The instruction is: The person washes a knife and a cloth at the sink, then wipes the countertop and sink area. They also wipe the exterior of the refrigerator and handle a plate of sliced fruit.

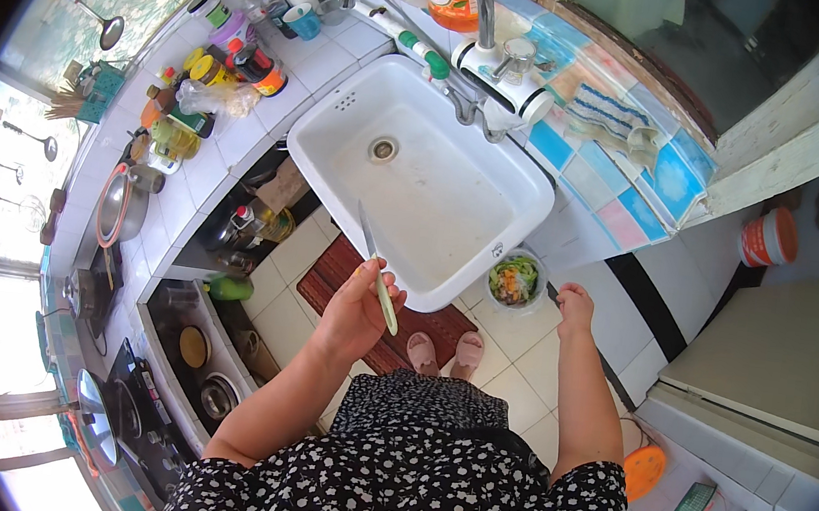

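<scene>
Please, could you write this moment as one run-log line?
Left hand: holds knife, blade pointing forward | Right hand: loosely curled, nothing visible in it, near vegetable scraps | Ahead: white sink, tap

Bare hands: 2, being left hand [357, 302] and right hand [576, 308]. Knife with pale green handle [387, 310]: 1. White rectangular sink [461, 196]: 1; round metal drain [383, 150] in it: 1. Curved silvery metal faucet spout [488, 21]: 1. Pink slippers [469, 348]: 2. Dark red floor mat [329, 285]: 1. Light blue cup [302, 22]: 1. Assorted bottles [257, 70] on the white-tiled tabletop [211, 171] overlap; exact count unreadable.
</scene>
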`<state>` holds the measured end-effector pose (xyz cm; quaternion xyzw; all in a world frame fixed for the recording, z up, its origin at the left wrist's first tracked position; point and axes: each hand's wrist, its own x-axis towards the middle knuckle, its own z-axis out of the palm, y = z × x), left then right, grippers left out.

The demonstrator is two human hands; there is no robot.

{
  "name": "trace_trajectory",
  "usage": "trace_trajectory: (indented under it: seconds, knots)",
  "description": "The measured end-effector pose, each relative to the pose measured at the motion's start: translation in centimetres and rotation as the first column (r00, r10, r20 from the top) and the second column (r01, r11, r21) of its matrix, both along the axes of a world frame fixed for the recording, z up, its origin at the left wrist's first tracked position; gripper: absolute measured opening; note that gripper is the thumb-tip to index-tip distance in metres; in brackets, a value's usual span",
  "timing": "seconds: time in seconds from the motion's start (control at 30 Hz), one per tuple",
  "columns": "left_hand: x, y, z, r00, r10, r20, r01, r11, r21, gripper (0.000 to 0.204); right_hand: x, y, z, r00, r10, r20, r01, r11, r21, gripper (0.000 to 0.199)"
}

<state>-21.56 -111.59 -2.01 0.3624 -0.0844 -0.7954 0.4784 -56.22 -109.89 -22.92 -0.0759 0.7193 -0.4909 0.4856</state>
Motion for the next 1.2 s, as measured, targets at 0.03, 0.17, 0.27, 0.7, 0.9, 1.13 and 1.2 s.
trace_trajectory:
  seconds: [0.03, 0.17, 0.27, 0.7, 0.9, 1.13, 1.2]
  knots:
    - [-0.3, 0.1, 0.1, 1.0, -0.011, 0.005, 0.011, 1.0, -0.006, 0.017, 0.2, -0.2, 0.8, 1.0, 0.024, -0.01, -0.024, 1.0, 0.011, 0.015]
    - [-0.6, 0.3, 0.1, 0.999, -0.024, 0.029, 0.024, 1.0, -0.01, 0.018, 0.0, -1.1, 0.6, 0.994, 0.109, 0.012, -0.11, 0.989, 0.102, 0.023]
    - [-0.7, 0.0, 0.1, 0.999, 0.001, 0.053, -0.001, 1.0, -0.001, 0.017, 0.4, -1.9, 1.8, 0.987, 0.158, 0.043, -0.163, 0.971, 0.172, 0.038]
    - [-1.8, -1.0, 0.5, 0.998, 0.016, 0.058, -0.016, 1.0, 0.001, 0.014, -2.2, -3.7, 0.5, 0.948, 0.317, 0.013, -0.317, 0.946, 0.073, 0.041]
    - [-2.2, -1.3, 0.8, 0.997, 0.054, 0.051, -0.058, 0.996, 0.063, 0.016, 2.3, -5.0, 6.8, 0.818, 0.345, -0.46, -0.402, 0.915, -0.028, 0.036]
    - [-1.4, -4.2, 1.0, 0.979, 0.094, 0.181, -0.111, 0.99, 0.084, 0.018, 8.6, -14.2, 19.4, 0.807, 0.546, -0.225, -0.591, 0.752, -0.292, 0.041]
    - [-0.9, -5.6, 1.4, 0.971, 0.095, 0.221, -0.11, 0.993, 0.054, 0.02, 10.5, -17.1, 22.2, 0.858, 0.49, -0.154, -0.512, 0.791, -0.335, 0.044]
